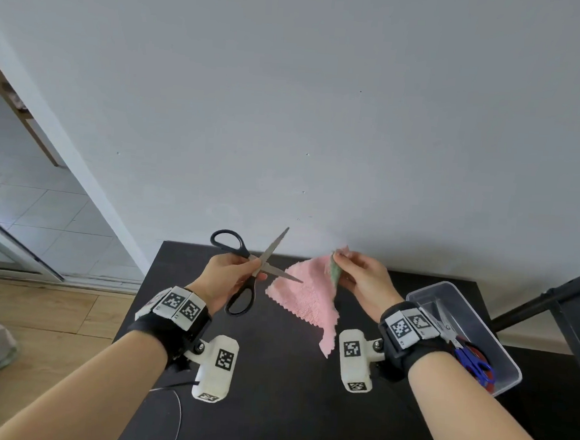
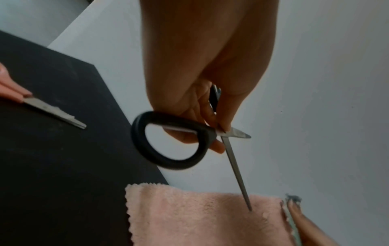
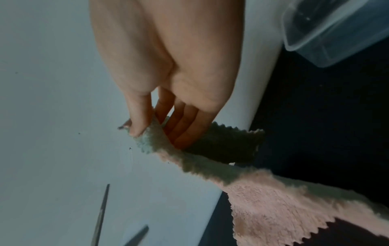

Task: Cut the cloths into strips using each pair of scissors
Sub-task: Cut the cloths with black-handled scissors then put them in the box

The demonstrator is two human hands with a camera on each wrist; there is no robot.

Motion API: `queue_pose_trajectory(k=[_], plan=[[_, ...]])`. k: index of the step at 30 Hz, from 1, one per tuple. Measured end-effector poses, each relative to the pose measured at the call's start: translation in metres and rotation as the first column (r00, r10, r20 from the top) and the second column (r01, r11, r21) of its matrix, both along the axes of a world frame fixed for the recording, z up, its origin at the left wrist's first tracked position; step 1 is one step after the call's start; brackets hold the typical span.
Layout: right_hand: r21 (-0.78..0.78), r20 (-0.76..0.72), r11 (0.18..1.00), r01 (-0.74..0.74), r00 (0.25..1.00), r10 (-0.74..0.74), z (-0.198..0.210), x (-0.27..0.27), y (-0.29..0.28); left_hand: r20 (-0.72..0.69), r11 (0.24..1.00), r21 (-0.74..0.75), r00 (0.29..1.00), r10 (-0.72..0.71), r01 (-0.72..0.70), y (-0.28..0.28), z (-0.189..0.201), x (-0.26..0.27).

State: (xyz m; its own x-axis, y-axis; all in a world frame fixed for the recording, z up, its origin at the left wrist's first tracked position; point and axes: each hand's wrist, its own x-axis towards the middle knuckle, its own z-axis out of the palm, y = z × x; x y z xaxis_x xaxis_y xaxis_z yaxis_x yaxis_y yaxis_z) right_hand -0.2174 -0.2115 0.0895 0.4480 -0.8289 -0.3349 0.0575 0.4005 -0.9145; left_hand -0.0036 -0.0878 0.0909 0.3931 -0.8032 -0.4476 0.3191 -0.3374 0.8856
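My left hand (image 1: 240, 268) grips black-handled scissors (image 1: 242, 247) near the pivot, above the black table (image 1: 268, 407). The blades are spread wide: one points up toward the wall, the other lies across the edge of the pink cloth (image 1: 305, 298). In the left wrist view one blade tip of the scissors (image 2: 172, 141) meets the cloth (image 2: 200, 216). My right hand (image 1: 342, 263) pinches the cloth's top corner, and the rest hangs down. The right wrist view shows my thumb and fingers (image 3: 185, 129) on the green reverse side of the cloth (image 3: 151, 143).
A clear plastic bin (image 1: 499, 341) stands at the table's right edge and holds blue-handled scissors (image 1: 471, 359) and a red-handled pair. Pink-handled scissors (image 2: 52, 113) lie on the table to the left. A white wall rises just behind the table. A black stand is at far right.
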Motion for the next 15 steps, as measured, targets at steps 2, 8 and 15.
queue_pose_trajectory(k=[2, 8, 15], plan=[[-0.102, -0.101, 0.993, -0.058, 0.994, 0.047, 0.002, -0.001, -0.004, 0.096, 0.999, 0.023, 0.995, -0.035, 0.032, 0.001, 0.001, 0.001], [-0.373, -0.375, 0.887, -0.271, 0.919, 0.124, 0.021, 0.013, -0.01, 0.345, 0.96, 0.145, 0.897, -0.277, 0.241, 0.002, 0.002, 0.003], [-0.4, -0.592, 0.615, -0.679, 0.704, 0.392, 0.027, 0.043, 0.01, 0.445, 0.914, 0.218, 0.799, -0.405, 0.342, -0.003, 0.011, -0.007]])
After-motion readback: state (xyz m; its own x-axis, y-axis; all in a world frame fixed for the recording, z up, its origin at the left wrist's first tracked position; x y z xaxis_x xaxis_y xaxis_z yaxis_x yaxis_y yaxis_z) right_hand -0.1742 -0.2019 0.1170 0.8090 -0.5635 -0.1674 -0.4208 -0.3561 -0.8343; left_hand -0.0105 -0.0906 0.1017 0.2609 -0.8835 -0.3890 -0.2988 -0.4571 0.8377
